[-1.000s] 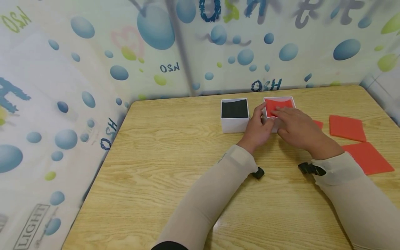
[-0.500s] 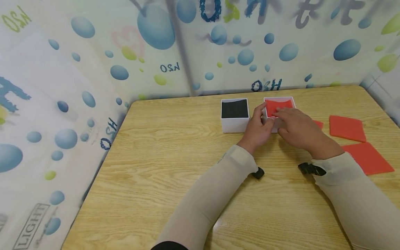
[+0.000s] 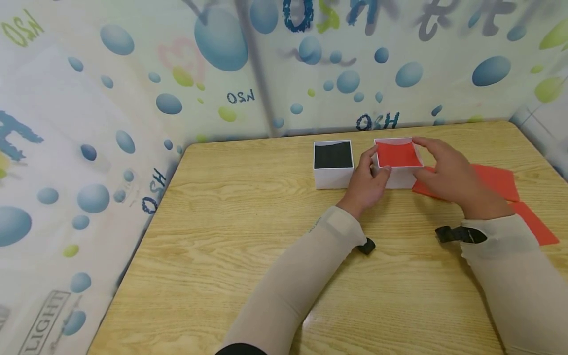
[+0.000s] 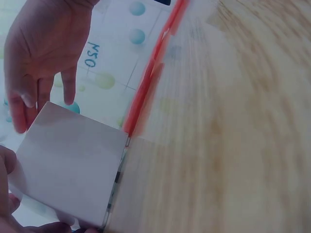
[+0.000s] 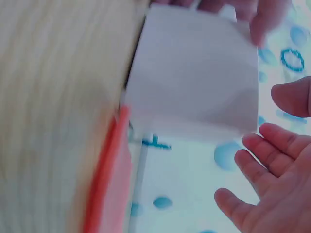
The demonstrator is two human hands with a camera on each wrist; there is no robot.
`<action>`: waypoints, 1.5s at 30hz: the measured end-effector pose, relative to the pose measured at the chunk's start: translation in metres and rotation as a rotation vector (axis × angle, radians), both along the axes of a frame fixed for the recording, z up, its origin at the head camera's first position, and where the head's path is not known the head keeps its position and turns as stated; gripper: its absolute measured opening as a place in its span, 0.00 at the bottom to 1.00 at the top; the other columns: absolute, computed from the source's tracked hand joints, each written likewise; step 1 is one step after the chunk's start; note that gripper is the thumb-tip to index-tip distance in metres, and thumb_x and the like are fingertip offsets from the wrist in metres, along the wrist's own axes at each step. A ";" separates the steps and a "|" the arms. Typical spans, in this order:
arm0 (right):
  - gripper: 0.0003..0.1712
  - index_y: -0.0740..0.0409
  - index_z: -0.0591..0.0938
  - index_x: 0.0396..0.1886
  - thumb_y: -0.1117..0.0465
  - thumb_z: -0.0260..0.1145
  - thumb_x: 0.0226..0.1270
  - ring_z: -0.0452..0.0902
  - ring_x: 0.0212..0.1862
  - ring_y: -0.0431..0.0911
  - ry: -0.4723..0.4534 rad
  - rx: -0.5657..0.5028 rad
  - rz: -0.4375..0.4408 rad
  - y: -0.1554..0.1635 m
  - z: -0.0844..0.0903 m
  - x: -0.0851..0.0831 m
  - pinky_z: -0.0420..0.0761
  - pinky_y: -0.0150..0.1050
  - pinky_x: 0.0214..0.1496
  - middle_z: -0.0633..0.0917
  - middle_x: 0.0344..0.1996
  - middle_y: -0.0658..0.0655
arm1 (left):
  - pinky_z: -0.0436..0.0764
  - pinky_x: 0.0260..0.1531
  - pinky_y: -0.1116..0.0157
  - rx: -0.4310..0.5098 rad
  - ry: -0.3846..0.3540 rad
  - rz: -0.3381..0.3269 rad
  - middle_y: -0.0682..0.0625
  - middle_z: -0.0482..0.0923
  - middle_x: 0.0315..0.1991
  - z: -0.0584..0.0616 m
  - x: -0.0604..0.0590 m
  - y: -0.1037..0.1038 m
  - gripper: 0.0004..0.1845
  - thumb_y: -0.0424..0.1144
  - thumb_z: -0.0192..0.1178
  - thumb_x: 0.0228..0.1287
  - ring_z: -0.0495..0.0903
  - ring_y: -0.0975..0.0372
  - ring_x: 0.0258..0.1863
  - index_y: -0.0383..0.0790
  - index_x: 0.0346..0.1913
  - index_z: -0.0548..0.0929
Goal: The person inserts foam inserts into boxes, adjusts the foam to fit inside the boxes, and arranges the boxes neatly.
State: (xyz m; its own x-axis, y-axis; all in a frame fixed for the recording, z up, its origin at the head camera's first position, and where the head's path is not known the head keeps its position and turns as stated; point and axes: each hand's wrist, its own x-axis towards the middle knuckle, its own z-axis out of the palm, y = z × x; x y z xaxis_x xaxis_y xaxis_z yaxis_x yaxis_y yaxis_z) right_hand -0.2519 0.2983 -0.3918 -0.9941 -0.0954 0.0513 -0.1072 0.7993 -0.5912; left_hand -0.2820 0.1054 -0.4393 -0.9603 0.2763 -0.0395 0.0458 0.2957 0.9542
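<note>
Right hand [image 3: 448, 170] had lifted off the red sheet [image 3: 398, 154], open beside the white box [image 3: 399, 176]; left hand [image 3: 370, 180] gripped the box; sheet seated.

table [image 3: 248, 217]: showing pale wood grain, smooth, slightly glossy
white boxes [image 3: 333, 177]: looking like matt card
red sheets [image 3: 499, 180]: appearing matt, possibly foam
sleeves [image 3: 293, 286]: looking like smooth beige cloth
backdrop [image 3: 133, 88]: showing printed sheeting

head: high, looking forward and down over the table [image 3: 248, 197], mid distance | left wrist: low at table level, close on the white box [image 4: 73, 160] | right wrist: close, same white box from the opposite side | shared: white box, red sheets [image 4: 146, 92]
</note>
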 end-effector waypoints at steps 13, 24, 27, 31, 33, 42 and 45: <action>0.49 0.73 0.55 0.81 0.48 0.63 0.76 0.57 0.71 0.77 -0.166 0.122 -0.076 0.044 -0.005 -0.004 0.64 0.76 0.68 0.62 0.74 0.80 | 0.76 0.70 0.53 -0.010 -0.002 -0.004 0.54 0.66 0.77 0.001 0.001 -0.001 0.32 0.55 0.54 0.80 0.73 0.60 0.68 0.73 0.81 0.57; 0.70 0.82 0.55 0.76 0.34 0.78 0.58 0.62 0.61 0.75 -0.377 0.259 -0.020 0.054 -0.015 -0.003 0.82 0.69 0.52 0.64 0.66 0.83 | 0.76 0.70 0.55 -0.004 0.008 -0.008 0.54 0.66 0.77 0.001 -0.001 0.000 0.32 0.54 0.54 0.80 0.72 0.60 0.69 0.72 0.81 0.58; 0.74 0.83 0.55 0.75 0.34 0.82 0.52 0.64 0.58 0.75 -0.390 0.250 -0.016 0.056 -0.018 -0.002 0.86 0.61 0.43 0.66 0.63 0.83 | 0.76 0.70 0.55 -0.005 0.006 -0.007 0.54 0.66 0.77 0.001 -0.001 0.000 0.32 0.54 0.54 0.80 0.72 0.60 0.69 0.72 0.80 0.58; 0.73 0.82 0.57 0.74 0.36 0.85 0.48 0.65 0.57 0.74 -0.387 0.241 -0.005 0.059 -0.024 -0.003 0.86 0.58 0.40 0.69 0.60 0.81 | 0.76 0.70 0.54 -0.008 -0.005 -0.005 0.54 0.66 0.78 0.001 -0.001 0.000 0.32 0.54 0.54 0.80 0.72 0.60 0.69 0.73 0.80 0.57; 0.70 0.82 0.58 0.73 0.39 0.85 0.49 0.65 0.56 0.73 -0.385 0.238 0.000 0.059 -0.025 -0.003 0.86 0.58 0.41 0.70 0.59 0.81 | 0.76 0.70 0.54 -0.007 -0.010 -0.006 0.54 0.66 0.77 0.001 -0.001 0.000 0.32 0.55 0.54 0.80 0.71 0.60 0.69 0.73 0.80 0.57; 0.64 0.79 0.61 0.73 0.42 0.83 0.53 0.65 0.58 0.74 -0.371 0.275 -0.010 0.056 -0.024 -0.002 0.78 0.71 0.53 0.70 0.61 0.80 | 0.76 0.70 0.55 -0.004 0.000 -0.014 0.54 0.67 0.77 0.000 -0.001 0.000 0.32 0.54 0.55 0.80 0.72 0.61 0.68 0.71 0.81 0.57; 0.62 0.80 0.61 0.73 0.44 0.82 0.54 0.66 0.58 0.74 -0.365 0.275 -0.011 0.055 -0.024 -0.003 0.78 0.71 0.54 0.70 0.61 0.81 | 0.76 0.70 0.56 0.000 -0.002 -0.014 0.54 0.67 0.77 0.000 -0.001 -0.001 0.32 0.54 0.55 0.80 0.73 0.61 0.67 0.71 0.81 0.58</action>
State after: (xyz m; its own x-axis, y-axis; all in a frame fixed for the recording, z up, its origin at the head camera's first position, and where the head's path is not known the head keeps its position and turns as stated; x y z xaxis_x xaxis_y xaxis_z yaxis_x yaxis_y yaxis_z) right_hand -0.2550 0.3538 -0.4155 -0.9435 -0.0463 -0.3282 0.0776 0.9318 -0.3545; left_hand -0.2835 0.1047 -0.4395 -0.9562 0.2898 -0.0419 0.0476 0.2950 0.9543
